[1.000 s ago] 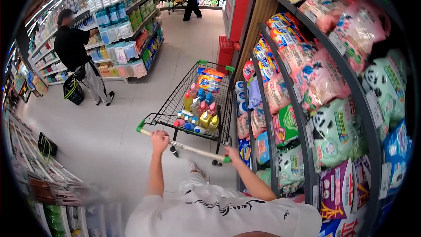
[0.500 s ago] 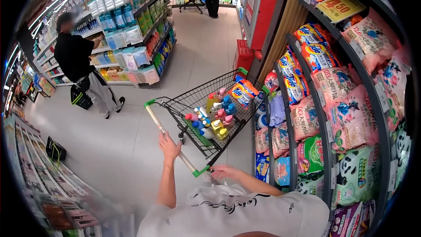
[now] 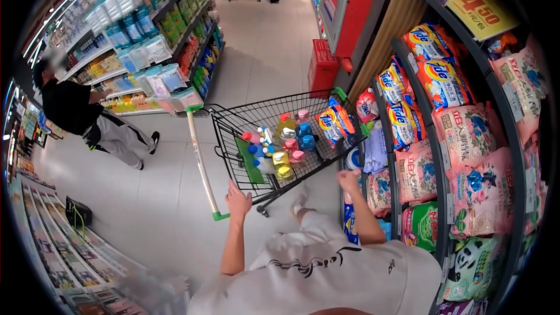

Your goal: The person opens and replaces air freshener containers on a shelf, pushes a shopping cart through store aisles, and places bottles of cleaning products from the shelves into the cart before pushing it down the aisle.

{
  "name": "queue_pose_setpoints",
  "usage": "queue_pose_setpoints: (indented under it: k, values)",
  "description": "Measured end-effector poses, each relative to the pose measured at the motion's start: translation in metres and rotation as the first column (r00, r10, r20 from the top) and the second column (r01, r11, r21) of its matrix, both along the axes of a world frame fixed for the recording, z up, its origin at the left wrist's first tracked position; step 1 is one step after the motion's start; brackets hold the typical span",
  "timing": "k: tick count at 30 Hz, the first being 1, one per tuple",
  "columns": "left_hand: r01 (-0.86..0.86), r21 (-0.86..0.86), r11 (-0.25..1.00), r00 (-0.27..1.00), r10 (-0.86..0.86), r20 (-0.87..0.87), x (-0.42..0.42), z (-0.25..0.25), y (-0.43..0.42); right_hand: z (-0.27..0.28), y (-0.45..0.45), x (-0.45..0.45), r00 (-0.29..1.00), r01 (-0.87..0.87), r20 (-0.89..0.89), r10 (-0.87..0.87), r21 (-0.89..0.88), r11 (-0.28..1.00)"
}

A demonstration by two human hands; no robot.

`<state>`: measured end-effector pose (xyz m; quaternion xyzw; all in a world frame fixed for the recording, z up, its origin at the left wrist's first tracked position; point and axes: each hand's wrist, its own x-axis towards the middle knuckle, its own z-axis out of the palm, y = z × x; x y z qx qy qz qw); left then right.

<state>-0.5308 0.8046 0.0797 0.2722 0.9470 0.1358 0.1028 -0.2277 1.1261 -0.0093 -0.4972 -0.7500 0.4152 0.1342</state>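
Observation:
My left hand (image 3: 238, 199) is beside the near end of the shopping cart's handle (image 3: 201, 163), its fingers stretched out; I cannot tell whether they touch the cart frame. My right hand (image 3: 349, 181) hangs between the cart and the right-hand shelf, fingers curled, with nothing visible in it. The black wire shopping cart (image 3: 236, 118) stands at an angle ahead of me. In it lie several bottles, among them a yellow bottle (image 3: 282, 166) and a blue bottle (image 3: 306, 142). An orange Tide detergent bag (image 3: 336, 122) rests at its far right end.
Shelves on the right hold more Tide bags (image 3: 446, 83) and pink detergent bags (image 3: 464, 134). A red box (image 3: 322, 65) stands beyond the cart. At left, a person (image 3: 73, 105) in black faces shelving. A black basket (image 3: 78, 213) sits on the floor near the left rack (image 3: 58, 245).
My left hand has come off the handle. My right hand has moved from near the handle's end toward the shelf. The cart has turned, and the person at left appears farther left.

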Motion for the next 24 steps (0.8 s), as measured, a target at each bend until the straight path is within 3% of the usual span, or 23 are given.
queue_pose_setpoints:
  k: [4, 8, 10, 12, 16, 18, 24]
  values:
    - [-0.087, -0.041, 0.995, 0.992, 0.082, -0.100, -0.041, -0.007, 0.033, 0.002, 0.094, -0.028, 0.989, 0.122, 0.074, -0.126, 0.063, 0.991]
    - [-0.214, -0.067, 0.975, 0.975, 0.209, -0.074, -0.081, -0.006, 0.082, 0.003, 0.155, -0.047, 0.985, 0.117, 0.112, -0.130, 0.117, 0.986]
    - [-0.229, -0.135, 0.964, 0.964, 0.206, -0.166, -0.105, -0.017, 0.096, -0.001, 0.171, -0.056, 0.970, 0.126, 0.199, -0.142, 0.090, 0.988]
    - [-0.244, -0.183, 0.952, 0.962, 0.213, -0.174, -0.124, -0.013, 0.113, -0.022, 0.183, -0.059, 0.955, -0.025, 0.296, -0.001, 0.083, 0.996]
    - [-0.207, -0.240, 0.948, 0.965, 0.158, -0.209, -0.177, -0.026, 0.141, -0.038, 0.162, -0.057, 0.860, -0.218, 0.499, 0.108, 0.168, 0.961]
    - [-0.197, -0.258, 0.946, 0.960, 0.133, -0.247, -0.202, -0.030, 0.158, -0.049, 0.144, -0.058, 0.931, -0.136, 0.364, 0.012, 0.317, 0.939]
    - [-0.231, -0.309, 0.923, 0.962, 0.168, -0.217, -0.262, -0.028, 0.229, -0.031, 0.132, -0.063, 0.945, -0.183, 0.302, 0.121, 0.185, 0.966]
